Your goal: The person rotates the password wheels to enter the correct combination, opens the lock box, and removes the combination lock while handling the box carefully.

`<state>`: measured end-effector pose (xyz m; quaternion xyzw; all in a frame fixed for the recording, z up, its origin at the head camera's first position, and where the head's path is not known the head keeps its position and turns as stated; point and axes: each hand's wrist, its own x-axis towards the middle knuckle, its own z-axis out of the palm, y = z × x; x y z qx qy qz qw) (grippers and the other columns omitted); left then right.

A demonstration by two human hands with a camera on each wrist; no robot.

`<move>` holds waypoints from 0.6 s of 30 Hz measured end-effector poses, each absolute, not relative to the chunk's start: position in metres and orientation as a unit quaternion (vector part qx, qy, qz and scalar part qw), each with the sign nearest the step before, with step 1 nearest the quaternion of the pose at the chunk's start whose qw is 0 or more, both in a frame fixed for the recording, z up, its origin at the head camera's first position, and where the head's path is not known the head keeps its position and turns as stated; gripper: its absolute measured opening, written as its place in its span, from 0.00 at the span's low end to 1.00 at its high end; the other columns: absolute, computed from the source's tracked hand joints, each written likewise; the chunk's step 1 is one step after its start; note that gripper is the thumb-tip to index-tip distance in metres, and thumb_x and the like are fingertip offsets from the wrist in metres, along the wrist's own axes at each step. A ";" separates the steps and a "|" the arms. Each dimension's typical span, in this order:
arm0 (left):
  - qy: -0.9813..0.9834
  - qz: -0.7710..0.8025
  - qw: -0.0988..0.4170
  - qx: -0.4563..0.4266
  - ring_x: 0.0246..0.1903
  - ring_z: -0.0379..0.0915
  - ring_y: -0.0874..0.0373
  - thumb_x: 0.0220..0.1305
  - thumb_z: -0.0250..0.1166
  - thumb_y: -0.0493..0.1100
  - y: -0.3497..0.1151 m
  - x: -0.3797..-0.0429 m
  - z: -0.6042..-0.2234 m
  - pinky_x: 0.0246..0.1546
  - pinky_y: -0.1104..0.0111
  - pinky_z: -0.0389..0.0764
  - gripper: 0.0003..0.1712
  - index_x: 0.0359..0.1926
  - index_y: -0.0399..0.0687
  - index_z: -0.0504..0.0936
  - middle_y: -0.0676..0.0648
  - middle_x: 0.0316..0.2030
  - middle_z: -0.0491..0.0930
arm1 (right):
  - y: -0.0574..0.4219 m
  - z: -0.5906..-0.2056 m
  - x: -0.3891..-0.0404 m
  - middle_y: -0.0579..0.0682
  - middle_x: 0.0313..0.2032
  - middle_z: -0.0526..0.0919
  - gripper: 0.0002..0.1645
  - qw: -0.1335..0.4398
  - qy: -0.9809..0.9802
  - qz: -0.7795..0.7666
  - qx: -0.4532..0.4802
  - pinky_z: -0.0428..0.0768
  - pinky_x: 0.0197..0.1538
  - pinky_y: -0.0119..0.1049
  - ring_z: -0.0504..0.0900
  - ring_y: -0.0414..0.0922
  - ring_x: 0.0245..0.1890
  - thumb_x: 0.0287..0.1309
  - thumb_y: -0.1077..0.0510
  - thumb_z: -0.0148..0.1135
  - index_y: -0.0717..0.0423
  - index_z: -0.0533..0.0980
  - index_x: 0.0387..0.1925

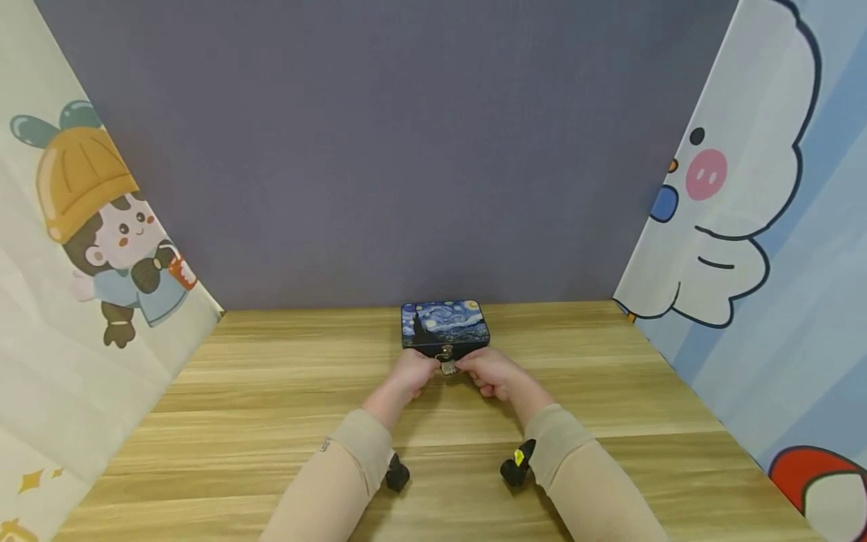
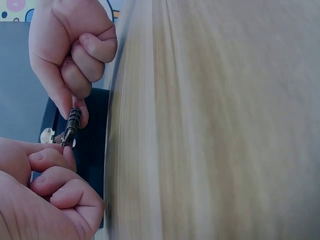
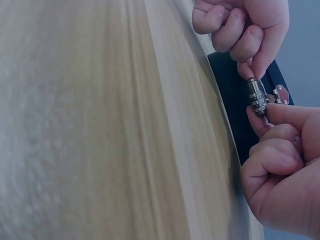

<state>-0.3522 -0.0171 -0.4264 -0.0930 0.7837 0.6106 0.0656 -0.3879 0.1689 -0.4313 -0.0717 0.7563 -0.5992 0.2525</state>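
A small box (image 1: pixel 445 324) with a swirling blue night-sky picture on its lid stands closed at the table's far edge. From the metal latch (image 1: pixel 446 351) on its dark front hangs a small combination padlock (image 3: pixel 257 97) with ringed number dials. My left hand (image 1: pixel 414 370) pinches one end of the padlock between thumb and index finger, its other fingers curled in. At the opposite end, my right hand (image 1: pixel 493 372) pinches the padlock body beside the dials. Both hands are in front of the box, fingertips a short way apart.
The box and hands are on a wood-grain table (image 1: pixel 284 421). Behind it rises a grey panel (image 1: pixel 379 150). Cartoon-printed curtains hang at the left (image 1: pixel 41 361) and right (image 1: pixel 813 301). Dark wrist devices (image 1: pixel 397 474) sit under both sleeves.
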 end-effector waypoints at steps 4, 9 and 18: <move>0.786 0.608 0.069 -0.088 0.12 0.50 0.62 0.67 0.61 0.36 -0.022 -0.352 -0.426 0.17 0.68 0.55 0.25 0.13 0.51 0.64 0.54 0.13 0.61 | 0.166 -0.430 -0.388 0.42 0.13 0.56 0.11 0.251 0.756 -0.600 -0.074 0.55 0.15 0.30 0.53 0.38 0.11 0.68 0.57 0.62 0.63 0.79 0.34; 0.786 0.609 0.072 -0.072 0.13 0.50 0.62 0.68 0.61 0.37 -0.028 -0.350 -0.421 0.19 0.67 0.57 0.18 0.19 0.45 0.73 0.54 0.16 0.60 | 0.165 -0.426 -0.386 0.42 0.12 0.56 0.09 0.240 0.760 -0.599 -0.081 0.56 0.15 0.31 0.53 0.38 0.11 0.66 0.55 0.64 0.59 0.83 0.37; 0.793 0.606 0.054 -0.040 0.12 0.49 0.64 0.68 0.64 0.38 -0.035 -0.345 -0.399 0.13 0.72 0.55 0.12 0.42 0.29 0.85 0.55 0.16 0.61 | 0.161 -0.409 -0.381 0.42 0.14 0.57 0.16 0.202 0.784 -0.581 -0.085 0.56 0.15 0.32 0.53 0.39 0.12 0.66 0.53 0.66 0.58 0.84 0.50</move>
